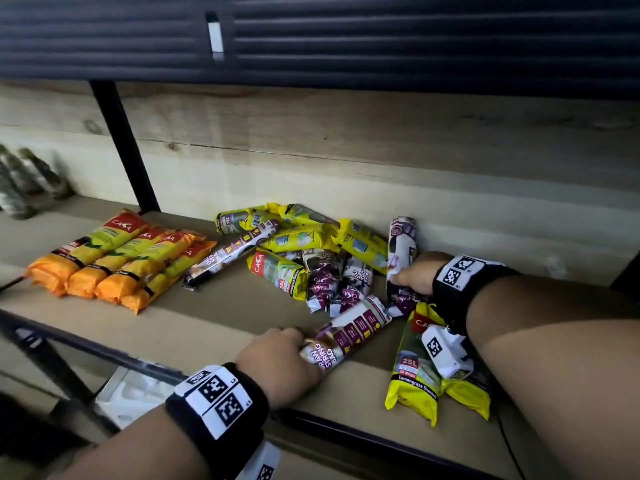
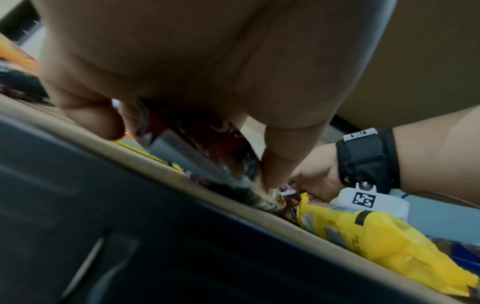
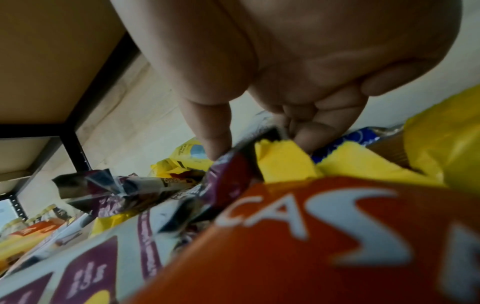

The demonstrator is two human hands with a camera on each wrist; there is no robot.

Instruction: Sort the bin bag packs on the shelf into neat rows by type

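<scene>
left hand (image 1: 277,355) grips purple pack (image 1: 349,330) | shelf (image 1: 214,317) front

A shop: packaged goods (image 1: 117,254) on shelving (image 1: 214,306).

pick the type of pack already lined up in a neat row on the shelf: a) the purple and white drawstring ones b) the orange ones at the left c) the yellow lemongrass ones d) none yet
b: the orange packs lie side by side at the left of the shelf, while the purple and white packs and the yellow packs lie jumbled in a heap.
</scene>
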